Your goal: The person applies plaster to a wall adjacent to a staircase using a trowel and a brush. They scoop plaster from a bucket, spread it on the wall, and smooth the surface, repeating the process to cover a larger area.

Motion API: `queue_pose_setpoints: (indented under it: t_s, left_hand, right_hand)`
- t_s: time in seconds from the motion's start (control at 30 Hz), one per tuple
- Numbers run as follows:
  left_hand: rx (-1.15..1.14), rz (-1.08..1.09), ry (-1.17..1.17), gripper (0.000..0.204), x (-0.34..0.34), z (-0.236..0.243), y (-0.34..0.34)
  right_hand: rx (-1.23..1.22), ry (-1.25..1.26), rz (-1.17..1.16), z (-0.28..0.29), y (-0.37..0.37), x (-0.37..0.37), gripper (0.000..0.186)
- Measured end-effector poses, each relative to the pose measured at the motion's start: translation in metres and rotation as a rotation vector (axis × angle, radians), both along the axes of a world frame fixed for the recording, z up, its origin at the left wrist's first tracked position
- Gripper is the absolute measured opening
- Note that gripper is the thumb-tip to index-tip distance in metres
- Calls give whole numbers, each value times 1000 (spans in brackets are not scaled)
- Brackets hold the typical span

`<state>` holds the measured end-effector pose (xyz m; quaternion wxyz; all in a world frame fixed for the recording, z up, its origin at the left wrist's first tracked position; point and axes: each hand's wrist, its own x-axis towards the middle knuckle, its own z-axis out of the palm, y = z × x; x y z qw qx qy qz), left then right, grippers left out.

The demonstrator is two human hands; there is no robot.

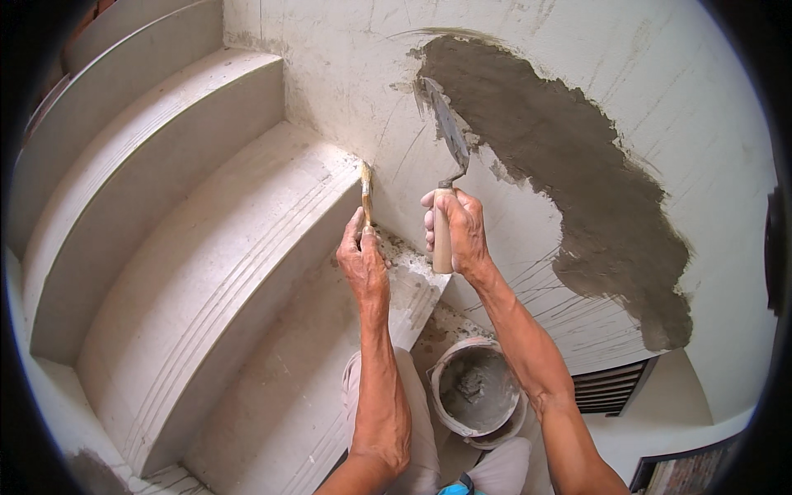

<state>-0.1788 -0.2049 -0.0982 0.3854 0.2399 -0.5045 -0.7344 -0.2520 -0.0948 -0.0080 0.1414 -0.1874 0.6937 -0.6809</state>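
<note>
My right hand (464,231) is wrapped round the wooden handle of a pointing trowel (450,132). The trowel's grey blade points up and lies at or close to the wall, by the left edge of a dark patch of wet mortar (561,157). Whether the blade touches the mortar I cannot tell. Between the fingertips of my left hand (364,260) is a slim paintbrush (366,191), held upright with its pale bristles up. It is in front of the stair edge where the step meets the wall. Both hands are closed on their tools.
Curved concrete steps (223,247) rise to the left. A bucket (474,388) of grey mortar stands below my right forearm, near my knees. The white wall (346,74) carries streaks and splashes around the patch. A dark slatted vent (612,388) shows at lower right.
</note>
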Motion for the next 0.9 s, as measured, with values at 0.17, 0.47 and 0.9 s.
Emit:
queue_pose_setpoints:
  t_s: [0.17,0.47,0.9]
  left_hand:
    - [33,-13,-7,42,-1,1,2]
    - [8,-21,-15,41,0,1,6]
    - [-52,-30,-5,41,-4,-1,4]
  right_hand:
    - [-8,13,10,5,0,-11,31]
    - [-103,-44,29,3,12,-26,32]
    - [-313,-91,31,-7,49,-15,35]
